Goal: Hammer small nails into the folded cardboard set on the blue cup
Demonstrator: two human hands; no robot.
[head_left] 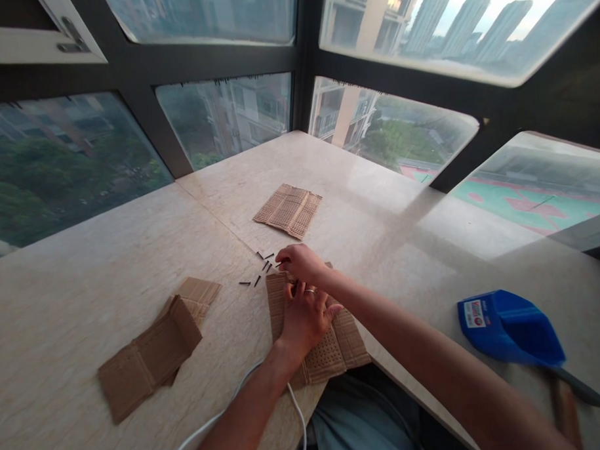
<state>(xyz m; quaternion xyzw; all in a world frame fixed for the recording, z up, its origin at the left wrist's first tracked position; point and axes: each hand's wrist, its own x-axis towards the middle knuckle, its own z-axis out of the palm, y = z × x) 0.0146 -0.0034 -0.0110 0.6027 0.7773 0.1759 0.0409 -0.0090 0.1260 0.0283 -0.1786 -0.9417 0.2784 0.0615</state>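
Six dark screws (pixel 265 265) lie loose on the pale tabletop (pixel 410 267), just beyond the far left corner of the perforated cardboard (pixel 329 356), and the space around them is busy! Farther back, a flat patterned cardboard piece (pixel 288 211) sits alone; off to the left, folded cardboard (pixel 152 361) rests in overlapping layers. Well over to the right, a blue scoop (pixel 508 329) with a white label lies beside a dark-bladed tool (pixel 581 387). A white cable (pixel 297 412) loops past the near edge, partly behind the left forearm.

And the lie of things: four of the screws slant away to the right, one tilts the opposite way, and the leftmost lies almost crosswise. The perforated cardboard stretches its long axis away from the person, far end leaning left, near end at the table's edge above the lap.

Over to the hands! The left hand (pixel 306 320), ringed, is bent across the cardboard, fingers curled and thumb out to the right; what its fingertips grip, if anything, I cannot tell. The right hand (pixel 301 264) reaches past it, wrist bent leftward, forearm slanting across the cardboard's right side. Its fingers are curled, tips right at another dark screw; whether they pinch it, I cannot tell.
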